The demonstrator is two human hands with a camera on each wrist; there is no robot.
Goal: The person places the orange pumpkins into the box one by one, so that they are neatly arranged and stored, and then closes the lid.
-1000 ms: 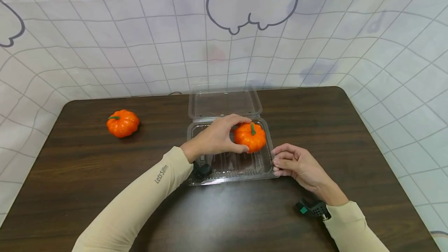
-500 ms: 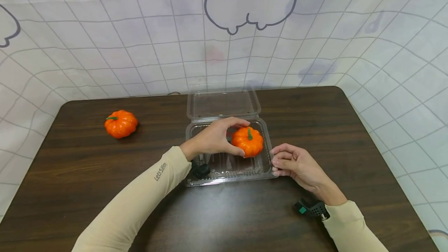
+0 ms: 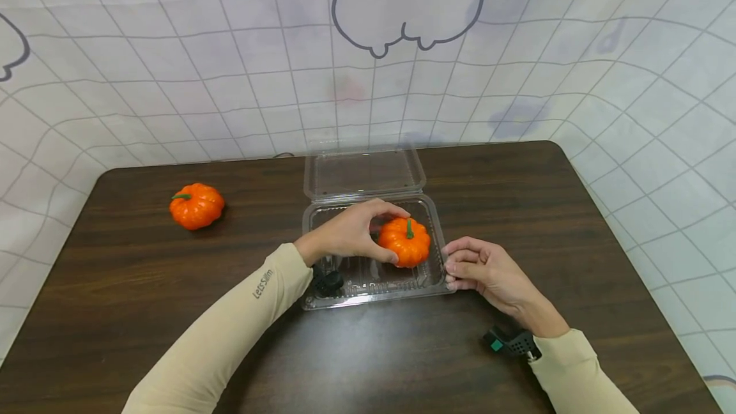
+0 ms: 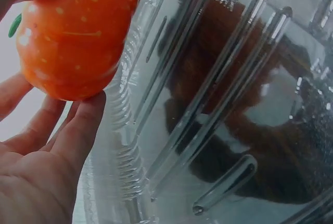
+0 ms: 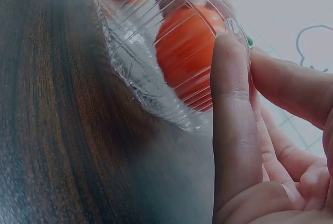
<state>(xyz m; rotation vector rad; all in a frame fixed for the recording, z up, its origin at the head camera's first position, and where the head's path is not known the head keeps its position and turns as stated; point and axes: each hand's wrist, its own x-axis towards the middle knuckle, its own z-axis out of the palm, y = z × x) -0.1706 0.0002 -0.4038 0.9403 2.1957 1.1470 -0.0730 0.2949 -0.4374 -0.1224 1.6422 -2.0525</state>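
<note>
My left hand [image 3: 359, 232] grips a small orange toy pumpkin [image 3: 405, 245] with a green stem, thumb on the near side and fingers on the far side. The pumpkin is over the right half of a clear plastic clamshell box [image 3: 368, 299], whose lid [image 3: 365, 171] lies folded back. In the left wrist view the pumpkin [image 4: 78, 36] shows beside the ribbed box floor [image 4: 229, 78]. At the box's right edge, my right hand [image 3: 489, 273] pinches the rim. Through the clear wall [image 5: 140, 73] in the right wrist view, the held pumpkin [image 5: 187, 52] is visible.
A second orange pumpkin [image 3: 197, 206] sits at the back left of the dark wooden table [image 3: 368, 363]. Behind the table hangs a white grid-patterned cloth [image 3: 241, 56]. Black camera mounts [image 3: 512, 340] sit at both wrists.
My left hand has lowered the pumpkin slightly and brought it toward the near side, over the box. The right hand stays at the rim.
</note>
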